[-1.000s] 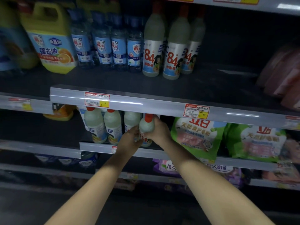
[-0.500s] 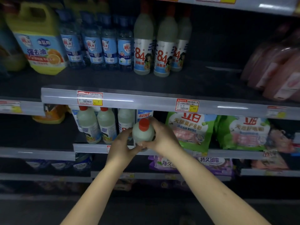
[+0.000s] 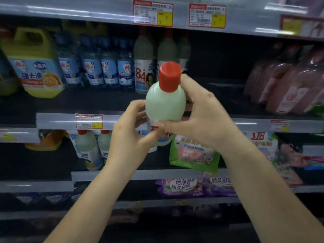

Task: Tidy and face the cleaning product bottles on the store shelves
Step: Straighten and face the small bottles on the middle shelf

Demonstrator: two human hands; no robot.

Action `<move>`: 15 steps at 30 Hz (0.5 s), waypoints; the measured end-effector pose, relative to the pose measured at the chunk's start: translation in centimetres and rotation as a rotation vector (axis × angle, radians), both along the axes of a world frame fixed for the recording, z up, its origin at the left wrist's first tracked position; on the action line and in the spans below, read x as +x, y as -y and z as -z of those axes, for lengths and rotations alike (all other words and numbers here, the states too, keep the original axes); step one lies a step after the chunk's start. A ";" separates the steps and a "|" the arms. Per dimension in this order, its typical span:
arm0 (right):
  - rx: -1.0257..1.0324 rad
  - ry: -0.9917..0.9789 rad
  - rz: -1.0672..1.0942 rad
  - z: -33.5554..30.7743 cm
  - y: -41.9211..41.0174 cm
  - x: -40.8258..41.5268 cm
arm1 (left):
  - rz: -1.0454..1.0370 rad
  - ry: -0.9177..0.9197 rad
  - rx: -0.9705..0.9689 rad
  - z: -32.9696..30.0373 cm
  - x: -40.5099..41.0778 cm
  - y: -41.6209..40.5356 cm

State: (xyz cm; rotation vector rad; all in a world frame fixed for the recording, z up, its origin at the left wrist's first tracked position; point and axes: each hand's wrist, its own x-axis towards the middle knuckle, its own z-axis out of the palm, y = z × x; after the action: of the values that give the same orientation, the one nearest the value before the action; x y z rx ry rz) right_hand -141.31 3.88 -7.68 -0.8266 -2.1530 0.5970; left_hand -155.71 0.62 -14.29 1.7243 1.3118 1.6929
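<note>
one pale red-capped bottle [image 3: 165, 102] is off the shelves, in two hands. on the upper shelf [image 3: 105, 102] stand one yellow jug [image 3: 37, 65], four clear blue-labelled bottles [image 3: 107, 67] in the front row and three "84" bottles [image 3: 142, 67]. the shelf below shows two more red-capped bottles [image 3: 87, 148] and two green pouches [image 3: 191, 153]. three price tags [image 3: 152, 14] read clearly.

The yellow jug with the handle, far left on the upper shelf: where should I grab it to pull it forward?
Take the yellow jug by the moulded handle loop at its top, coming in from the front and slightly above. The handle opening faces the aisle and looks clear, while the body is wide and the blue-labelled bottles crowd its right side, so a side grip on the body would likely be awkward.
</note>
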 end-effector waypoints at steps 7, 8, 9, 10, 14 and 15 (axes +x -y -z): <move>0.140 -0.074 0.175 -1.5 -2.3 0.9 | 0.015 -0.064 0.053 -3.0 2.0 -4.2; 0.123 -0.078 0.199 -1.5 -2.7 1.2 | 0.019 -0.077 0.050 -3.0 2.2 -4.9; 0.093 -0.086 0.220 -1.5 -3.2 1.4 | 0.024 -0.092 0.046 -2.9 2.5 -5.6; 0.059 -0.098 0.241 -1.5 -3.7 1.7 | 0.032 -0.105 0.039 -2.9 2.7 -6.4; -0.036 -0.162 0.289 -1.3 -5.7 2.6 | 0.076 -0.126 0.003 -2.8 3.5 -9.0; -0.048 -0.179 0.285 -1.2 -6.2 2.8 | 0.084 -0.127 0.000 -2.7 3.6 -9.7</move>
State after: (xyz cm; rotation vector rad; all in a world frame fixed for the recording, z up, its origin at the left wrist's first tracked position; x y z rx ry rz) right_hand -138.50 10.09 -6.44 -1.0433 -1.8250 0.5536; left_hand -152.07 10.31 -11.55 1.8873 1.2739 1.5602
